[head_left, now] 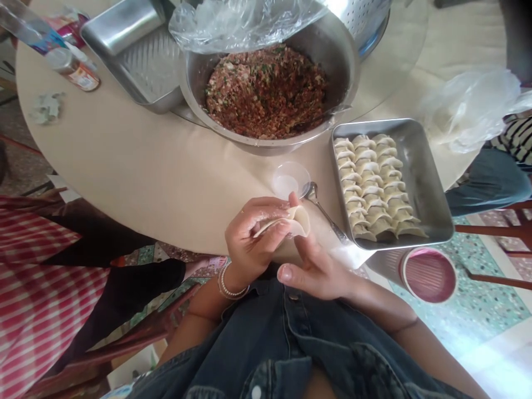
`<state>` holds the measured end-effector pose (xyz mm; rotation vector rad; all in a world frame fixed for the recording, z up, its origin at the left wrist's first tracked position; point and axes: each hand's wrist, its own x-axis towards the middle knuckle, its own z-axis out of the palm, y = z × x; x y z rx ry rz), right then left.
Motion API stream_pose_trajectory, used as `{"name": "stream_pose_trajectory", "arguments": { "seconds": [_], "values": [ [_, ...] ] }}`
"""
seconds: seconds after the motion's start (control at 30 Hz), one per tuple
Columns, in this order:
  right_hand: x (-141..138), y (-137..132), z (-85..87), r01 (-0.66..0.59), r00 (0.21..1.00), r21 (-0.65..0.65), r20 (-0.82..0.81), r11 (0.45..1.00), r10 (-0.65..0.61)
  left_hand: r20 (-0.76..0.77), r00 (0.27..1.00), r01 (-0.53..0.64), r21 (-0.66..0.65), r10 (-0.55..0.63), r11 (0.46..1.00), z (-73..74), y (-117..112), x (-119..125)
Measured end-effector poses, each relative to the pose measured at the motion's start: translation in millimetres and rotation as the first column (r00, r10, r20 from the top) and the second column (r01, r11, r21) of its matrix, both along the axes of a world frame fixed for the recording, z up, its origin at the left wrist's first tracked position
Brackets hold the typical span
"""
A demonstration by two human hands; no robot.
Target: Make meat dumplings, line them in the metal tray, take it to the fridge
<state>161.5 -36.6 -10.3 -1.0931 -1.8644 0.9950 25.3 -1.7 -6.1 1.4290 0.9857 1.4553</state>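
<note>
A folded dumpling (300, 220) of pale dough is held at the table's near edge. My left hand (254, 235), with a bracelet at the wrist, is closed on it, fingers pinching the seam. My right hand (316, 267) supports it from below, fingers curled against the dough. Just beyond the hands sit a small clear dish (291, 178) of water and a metal spoon (326, 213). To the right, a metal tray (428, 183) holds several rows of finished dumplings (376, 185). A big steel bowl (332, 50) of minced filling (266, 91) stands behind.
An empty metal tray (137, 61) and a seasoning bottle (77, 69) lie at the back left. Plastic bags (469, 108) rest at the right. A pink-lidded tub (428, 274) sits below the tray. A person in red stripes (37, 299) sits at left; another person's leg (490, 180) at right.
</note>
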Motion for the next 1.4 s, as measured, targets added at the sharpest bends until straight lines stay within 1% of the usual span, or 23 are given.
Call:
{"name": "stream_pose_trajectory", "arguments": {
  "seconds": [0.07,0.1,0.17,0.23,0.27,0.33,0.4,0.43,0.5,0.57,0.6,0.67,0.77,0.83,0.9,0.97,1.07,1.13,1.2,1.23,1.3,1.37,1.4],
  "values": [
    [-0.1,1.8,1.0,-0.026,1.0,0.075,-0.013,0.997,0.027,-0.028,0.999,-0.017,0.018,0.018,1.0,0.7,-0.8,0.3],
    [-0.3,2.8,1.7,-0.014,1.0,0.097,-0.02,0.995,0.016,-0.019,0.999,-0.026,0.016,0.026,1.0,0.9,-0.9,0.7],
    [-0.4,4.9,3.8,0.032,0.999,0.125,-0.008,0.992,-0.031,0.067,0.998,-0.015,-0.036,0.018,0.999,1.1,-0.4,1.6],
    [0.3,6.9,6.3,0.047,0.999,0.146,0.0,0.988,-0.047,0.191,0.981,0.069,-0.136,-0.042,0.988,1.2,0.7,2.0],
    [0.9,7.6,7.5,0.042,0.999,0.155,0.002,0.987,-0.043,0.236,0.967,0.14,-0.188,-0.094,0.972,1.1,1.3,2.0],
    [2.1,7.9,8.9,0.026,1.0,0.171,0.007,0.985,-0.028,0.284,0.935,0.292,-0.284,-0.211,0.913,0.6,2.7,1.4],
    [2.2,5.5,8.0,0.04,0.999,0.152,0.013,0.988,-0.042,0.301,0.916,0.361,-0.331,-0.264,0.872,-0.6,4.3,0.6],
    [1.5,3.4,6.7,0.05,0.999,0.128,0.014,0.991,-0.052,0.309,0.917,0.353,-0.339,-0.251,0.872,-1.5,5.3,0.4],
    [-0.8,-2.1,2.9,0.055,0.998,0.063,0.012,0.997,-0.055,0.317,0.935,0.265,-0.32,-0.16,0.91,-3.4,7.4,0.7],
    [-3.7,-7.3,-1.3,0.017,1.0,-0.016,0.021,1.0,-0.017,0.318,0.946,0.171,-0.298,-0.071,0.939,-5.1,9.0,2.1],
    [-5.1,-9.0,-3.0,-0.007,1.0,-0.048,0.023,0.999,0.008,0.317,0.947,0.146,-0.288,-0.05,0.946,-5.6,9.4,3.1],
    [-7.3,-10.4,-4.9,-0.034,0.999,-0.076,0.013,0.997,0.035,0.302,0.952,0.135,-0.261,-0.052,0.956,-5.9,8.9,5.2],
    [-8.8,-8.4,-4.9,-0.012,1.0,-0.018,-0.01,1.0,0.012,0.241,0.966,0.143,-0.196,-0.094,0.97,-4.8,5.5,8.1],
    [-8.6,-6.5,-4.2,0.044,0.998,0.041,-0.04,0.998,-0.042,0.199,0.973,0.148,-0.174,-0.113,0.974,-3.9,2.5,9.6],
    [-7.3,-5.1,-3.4,0.141,0.986,0.089,-0.101,0.986,-0.132,0.177,0.977,0.152,-0.171,-0.122,0.973,-4.2,-0.4,11.1],
    [-4.8,-3.9,-2.1,0.24,0.965,0.103,-0.137,0.965,-0.225,0.188,0.974,0.164,-0.181,-0.13,0.97,-6.0,-3.4,12.7],
    [-0.2,-0.7,1.5,0.361,0.933,0.146,-0.073,0.921,-0.354,0.265,0.947,0.24,-0.201,-0.183,0.95,-9.3,-9.2,14.3],
    [2.3,2.5,4.5,0.452,0.885,0.259,-0.008,0.853,-0.466,0.318,0.919,0.311,-0.224,-0.232,0.924,-8.9,-13.2,14.2],
    [3.9,5.2,6.9,0.515,0.823,0.408,0.013,0.754,-0.568,0.381,0.883,0.39,-0.269,-0.275,0.881,-5.5,-15.4,13.2],
    [4.4,6.1,7.7,0.528,0.803,0.465,0.0,0.711,-0.596,0.421,0.856,0.44,-0.293,-0.298,0.849,-3.1,-15.1,12.6],
    [5.0,6.5,8.0,0.542,0.79,0.528,-0.056,0.654,-0.61,0.53,0.781,0.556,-0.35,-0.33,0.754,1.5,-11.5,12.0],
    [5.4,5.8,6.9,0.552,0.787,0.545,-0.091,0.631,-0.61,0.619,0.71,0.655,-0.404,-0.337,0.638,3.8,-4.8,12.7],
    [5.8,5.5,6.1,0.55,0.786,0.546,-0.081,0.632,-0.613,0.647,0.685,0.69,-0.428,-0.336,0.583,3.7,-1.2,13.5]
  ]
}}
